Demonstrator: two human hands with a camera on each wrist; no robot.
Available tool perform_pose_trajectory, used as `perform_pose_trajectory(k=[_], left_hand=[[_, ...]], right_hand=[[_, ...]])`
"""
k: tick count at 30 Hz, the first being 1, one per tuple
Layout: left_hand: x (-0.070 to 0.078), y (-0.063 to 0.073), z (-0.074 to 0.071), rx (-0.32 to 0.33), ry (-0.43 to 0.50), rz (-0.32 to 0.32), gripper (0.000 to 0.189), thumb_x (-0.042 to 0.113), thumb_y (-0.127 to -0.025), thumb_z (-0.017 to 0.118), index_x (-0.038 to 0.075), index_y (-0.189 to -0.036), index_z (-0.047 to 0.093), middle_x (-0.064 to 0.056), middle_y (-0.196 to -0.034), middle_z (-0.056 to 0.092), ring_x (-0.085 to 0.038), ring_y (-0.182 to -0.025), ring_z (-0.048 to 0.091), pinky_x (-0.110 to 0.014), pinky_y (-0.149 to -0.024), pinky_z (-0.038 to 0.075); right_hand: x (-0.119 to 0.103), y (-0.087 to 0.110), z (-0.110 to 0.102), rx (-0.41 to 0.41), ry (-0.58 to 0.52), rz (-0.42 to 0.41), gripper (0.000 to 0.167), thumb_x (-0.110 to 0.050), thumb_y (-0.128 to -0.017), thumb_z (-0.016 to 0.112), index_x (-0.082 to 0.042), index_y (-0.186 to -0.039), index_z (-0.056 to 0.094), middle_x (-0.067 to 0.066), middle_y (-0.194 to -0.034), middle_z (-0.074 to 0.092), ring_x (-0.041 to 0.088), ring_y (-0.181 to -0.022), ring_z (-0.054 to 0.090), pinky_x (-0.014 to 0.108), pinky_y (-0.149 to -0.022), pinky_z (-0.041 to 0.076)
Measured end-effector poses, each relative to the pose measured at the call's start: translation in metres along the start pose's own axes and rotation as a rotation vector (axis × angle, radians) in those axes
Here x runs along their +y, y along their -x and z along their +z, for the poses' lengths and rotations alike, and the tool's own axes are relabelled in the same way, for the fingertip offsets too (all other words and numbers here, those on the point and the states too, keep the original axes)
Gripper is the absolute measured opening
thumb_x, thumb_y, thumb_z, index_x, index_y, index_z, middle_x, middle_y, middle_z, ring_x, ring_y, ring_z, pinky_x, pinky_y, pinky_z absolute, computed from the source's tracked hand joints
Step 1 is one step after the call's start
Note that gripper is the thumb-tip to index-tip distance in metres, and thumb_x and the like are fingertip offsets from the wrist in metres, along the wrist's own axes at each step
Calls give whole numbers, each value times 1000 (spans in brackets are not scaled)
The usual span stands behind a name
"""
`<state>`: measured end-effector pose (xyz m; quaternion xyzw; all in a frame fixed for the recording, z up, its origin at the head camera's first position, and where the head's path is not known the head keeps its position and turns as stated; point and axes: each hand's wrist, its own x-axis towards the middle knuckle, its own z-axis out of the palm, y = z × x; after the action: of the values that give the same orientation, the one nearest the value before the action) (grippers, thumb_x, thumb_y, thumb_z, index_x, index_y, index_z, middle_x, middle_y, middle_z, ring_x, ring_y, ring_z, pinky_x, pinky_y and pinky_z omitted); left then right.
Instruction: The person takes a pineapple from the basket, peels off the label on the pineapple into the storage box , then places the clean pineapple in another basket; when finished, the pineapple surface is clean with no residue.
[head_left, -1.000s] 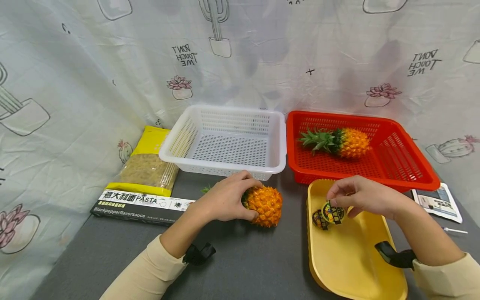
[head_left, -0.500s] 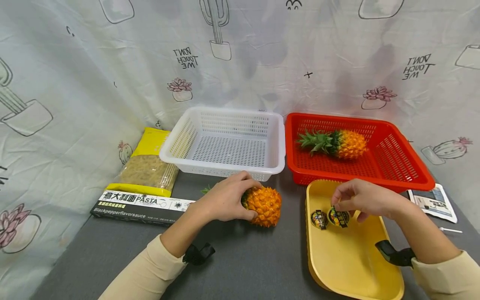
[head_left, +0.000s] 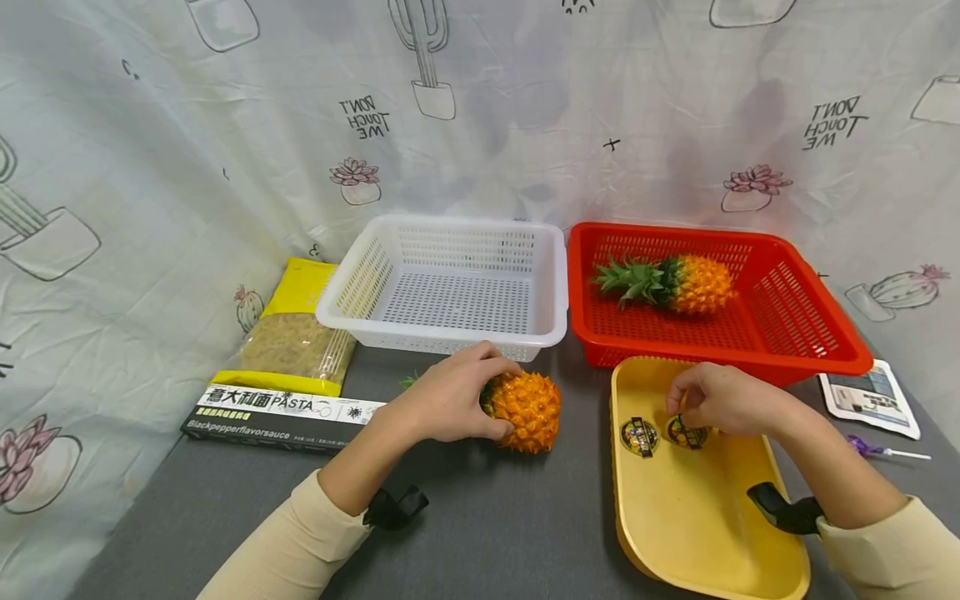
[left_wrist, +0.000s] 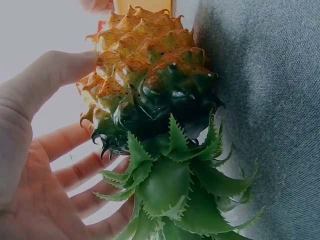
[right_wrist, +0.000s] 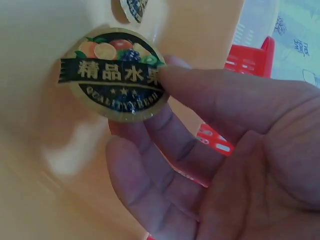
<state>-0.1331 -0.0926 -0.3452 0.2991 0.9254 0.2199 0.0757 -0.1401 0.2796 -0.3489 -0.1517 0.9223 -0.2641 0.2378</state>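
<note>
My left hand [head_left: 457, 398] grips an orange toy-like pineapple [head_left: 528, 413] lying on the dark table, thumb on one side and fingers on the other. Its green leaves [left_wrist: 167, 192] show in the left wrist view; in the head view the hand mostly hides them. My right hand [head_left: 727, 402] is low inside the yellow tray [head_left: 697, 525], pinching a round fruit sticker [right_wrist: 120, 75] by its edge between thumb and fingers. A second round sticker [head_left: 639, 437] lies to its left in the tray.
Behind stand a white basket [head_left: 457, 296] and a red basket [head_left: 787, 350] with another pineapple [head_left: 701, 285] inside. At left lie a yellow bag of pasta [head_left: 292, 333] and a black-and-white pasta box [head_left: 277, 419]. A white packet [head_left: 870, 400] and purple-ended stick [head_left: 866, 447] lie at right.
My right hand has moved the pinched sticker slightly right and lower in the tray, away from the second sticker it overlapped. The left hand has stayed on the pineapple.
</note>
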Motion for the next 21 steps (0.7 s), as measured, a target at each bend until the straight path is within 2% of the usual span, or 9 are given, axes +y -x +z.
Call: perform_pose_trajectory(k=[8, 14, 21], left_hand=[[-1, -2, 0, 2, -4, 6, 62, 36, -78, 82, 23, -136, 65, 3, -126, 57, -16, -110, 56, -39, -96, 50], [-1, -2, 0, 4, -12, 8, 63, 37, -78, 83, 23, -136, 65, 4, -124, 58, -16, -108, 56, -38, -94, 50], [-2, -2, 0, 3, -13, 6, 63, 37, -78, 83, 23, -137, 65, 3, -124, 58, -16, -109, 56, -38, -94, 51]], right_hand=[[-1, -5, 3, 6, 51, -31, 17, 6, -83, 69, -10, -91, 71, 3, -83, 61, 17, -73, 50, 31, -60, 45], [0, -9, 5, -18, 64, -57, 21, 9, -80, 67, -9, -90, 71, 0, -84, 67, 17, -72, 52, 31, -59, 45], [2, -15, 4, -20, 132, -49, 21, 7, -79, 70, -11, -90, 72, -1, -91, 70, 17, -84, 60, 34, -69, 49]])
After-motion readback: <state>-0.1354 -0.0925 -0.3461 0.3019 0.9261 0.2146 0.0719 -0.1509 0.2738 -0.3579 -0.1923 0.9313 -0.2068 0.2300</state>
